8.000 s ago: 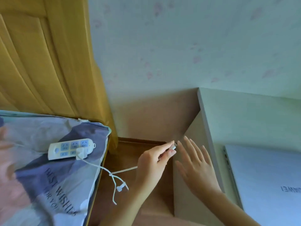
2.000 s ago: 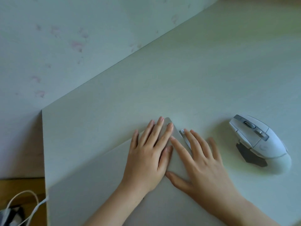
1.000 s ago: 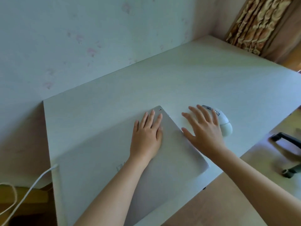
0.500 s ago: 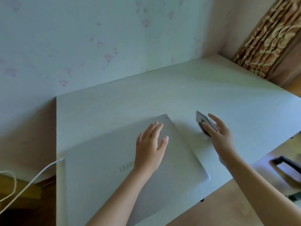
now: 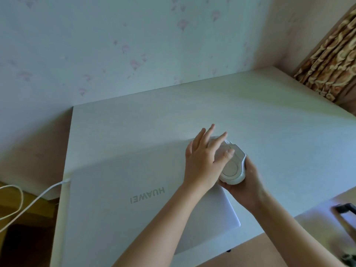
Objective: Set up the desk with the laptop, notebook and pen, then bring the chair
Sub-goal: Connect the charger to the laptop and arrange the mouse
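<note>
A closed silver laptop (image 5: 123, 193) lies on the white desk (image 5: 250, 116), lid logo facing up. A white cable (image 5: 34, 199) runs into its left edge. My right hand (image 5: 244, 182) holds a white computer mouse (image 5: 234, 168) turned underside up, just above the laptop's far right corner. My left hand (image 5: 204, 158) reaches over it, fingertips touching the mouse's underside. No notebook or pen is in view.
A flowered wall stands right behind the desk. A patterned brown curtain (image 5: 331, 62) hangs at the far right. A black chair part (image 5: 344, 208) shows below the desk's right front edge. Wooden floor lies to the left.
My right hand has lifted the mouse off the desk and turned it underside up. My left hand left the laptop lid and moved onto the mouse.
</note>
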